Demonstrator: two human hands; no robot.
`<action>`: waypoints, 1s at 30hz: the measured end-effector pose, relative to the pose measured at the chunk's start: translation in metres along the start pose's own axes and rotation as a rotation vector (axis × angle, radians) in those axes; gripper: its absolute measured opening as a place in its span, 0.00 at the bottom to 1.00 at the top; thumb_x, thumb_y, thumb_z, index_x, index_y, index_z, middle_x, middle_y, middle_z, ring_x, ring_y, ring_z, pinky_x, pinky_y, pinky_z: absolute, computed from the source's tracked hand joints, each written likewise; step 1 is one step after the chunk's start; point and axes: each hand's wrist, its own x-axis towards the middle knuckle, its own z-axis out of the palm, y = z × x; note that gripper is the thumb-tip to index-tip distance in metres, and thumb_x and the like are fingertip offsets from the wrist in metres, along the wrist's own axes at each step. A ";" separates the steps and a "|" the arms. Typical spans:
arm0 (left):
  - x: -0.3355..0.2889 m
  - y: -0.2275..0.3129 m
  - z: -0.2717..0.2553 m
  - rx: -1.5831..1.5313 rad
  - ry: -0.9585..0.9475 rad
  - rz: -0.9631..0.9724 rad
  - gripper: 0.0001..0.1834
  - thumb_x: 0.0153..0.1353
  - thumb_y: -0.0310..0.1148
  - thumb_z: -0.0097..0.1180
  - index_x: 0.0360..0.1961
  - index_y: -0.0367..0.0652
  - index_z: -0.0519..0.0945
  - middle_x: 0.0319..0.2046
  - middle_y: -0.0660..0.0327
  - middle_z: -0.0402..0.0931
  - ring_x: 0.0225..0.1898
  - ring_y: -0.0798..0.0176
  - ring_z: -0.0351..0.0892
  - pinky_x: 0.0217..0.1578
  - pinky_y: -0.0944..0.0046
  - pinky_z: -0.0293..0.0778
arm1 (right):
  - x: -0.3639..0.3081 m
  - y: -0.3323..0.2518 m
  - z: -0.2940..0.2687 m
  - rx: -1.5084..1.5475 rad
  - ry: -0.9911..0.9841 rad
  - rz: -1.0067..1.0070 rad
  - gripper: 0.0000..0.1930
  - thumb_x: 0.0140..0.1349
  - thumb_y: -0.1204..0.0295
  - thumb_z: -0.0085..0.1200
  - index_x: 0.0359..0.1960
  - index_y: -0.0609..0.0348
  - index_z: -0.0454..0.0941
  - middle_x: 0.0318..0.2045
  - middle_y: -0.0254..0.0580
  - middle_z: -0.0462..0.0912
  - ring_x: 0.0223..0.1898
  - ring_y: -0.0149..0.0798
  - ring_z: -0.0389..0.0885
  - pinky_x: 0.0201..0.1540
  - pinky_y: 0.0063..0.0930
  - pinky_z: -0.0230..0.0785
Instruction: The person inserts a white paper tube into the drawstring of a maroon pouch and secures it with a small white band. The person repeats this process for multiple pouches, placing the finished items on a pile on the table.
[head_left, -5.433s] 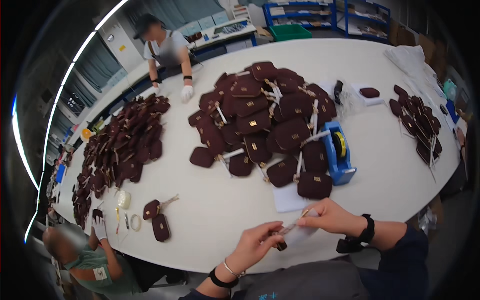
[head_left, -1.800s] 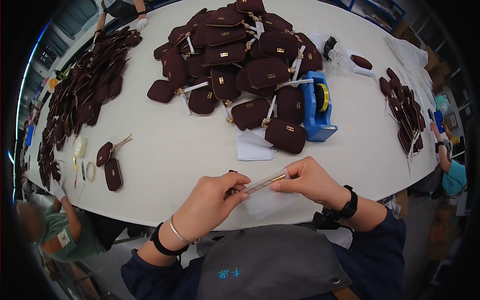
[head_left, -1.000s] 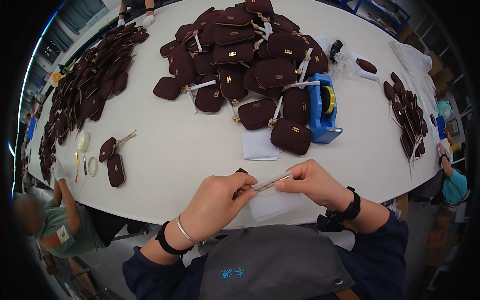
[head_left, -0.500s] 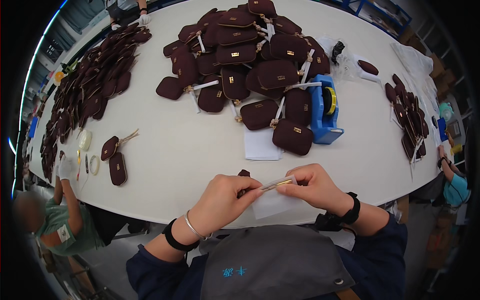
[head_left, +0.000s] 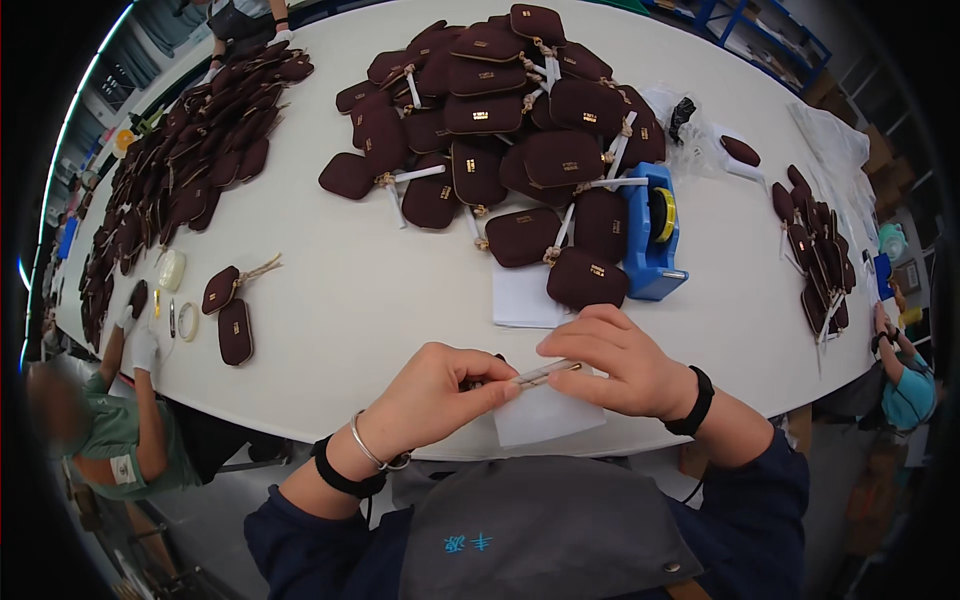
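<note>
In front of my apron, my left hand point(head_left: 435, 398) is closed, thumb and forefinger pinching one end of a narrow roll of white paper point(head_left: 545, 373). A bit of gold-coloured metal shows along the roll. My right hand point(head_left: 635, 370) grips its other end, thumb below and fingers bent over the top. The loose part of the white paper sheet point(head_left: 548, 418) hangs below the roll, near the table edge. A small dark tip shows behind my left fingers; the rest of that thing is hidden.
Beyond my hands stand a blue tape dispenser point(head_left: 655, 270) and a stack of white paper point(head_left: 520, 298). A large heap of dark maroon zip pouches point(head_left: 490, 75) lies behind them. Two pouches point(head_left: 236, 332) lie at left. A co-worker's gloved hand point(head_left: 145, 350) is at the left edge.
The paper's upper edge has been folded over into a narrow roll, covering most of the gold metal. My right fingers have lifted and spread over it. The co-worker at left now holds a pouch.
</note>
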 end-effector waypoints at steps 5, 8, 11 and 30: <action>0.000 -0.005 0.001 0.025 0.008 0.013 0.09 0.61 0.30 0.62 0.39 0.35 0.84 0.25 0.65 0.80 0.26 0.77 0.72 0.27 0.75 0.67 | -0.001 0.001 0.004 0.058 -0.020 -0.017 0.13 0.48 0.76 0.58 0.38 0.60 0.77 0.37 0.43 0.80 0.38 0.42 0.78 0.41 0.36 0.68; 0.000 -0.004 0.002 0.071 0.025 0.045 0.09 0.61 0.30 0.62 0.38 0.35 0.84 0.24 0.66 0.80 0.25 0.78 0.70 0.26 0.75 0.65 | -0.005 0.001 0.011 0.181 0.030 0.052 0.13 0.47 0.78 0.59 0.36 0.60 0.77 0.37 0.42 0.80 0.37 0.44 0.78 0.40 0.35 0.69; -0.002 -0.003 0.002 0.133 0.038 0.094 0.08 0.62 0.30 0.62 0.37 0.35 0.84 0.23 0.66 0.79 0.24 0.78 0.69 0.25 0.74 0.65 | -0.007 -0.002 0.018 0.316 0.069 0.185 0.13 0.46 0.81 0.61 0.35 0.59 0.76 0.36 0.42 0.80 0.36 0.45 0.78 0.38 0.34 0.69; -0.002 -0.026 0.017 0.184 0.372 0.317 0.05 0.56 0.27 0.66 0.31 0.36 0.84 0.22 0.62 0.81 0.24 0.74 0.75 0.26 0.71 0.68 | 0.000 -0.013 0.022 0.859 0.068 0.907 0.07 0.60 0.72 0.62 0.32 0.62 0.77 0.27 0.34 0.78 0.31 0.25 0.75 0.33 0.21 0.65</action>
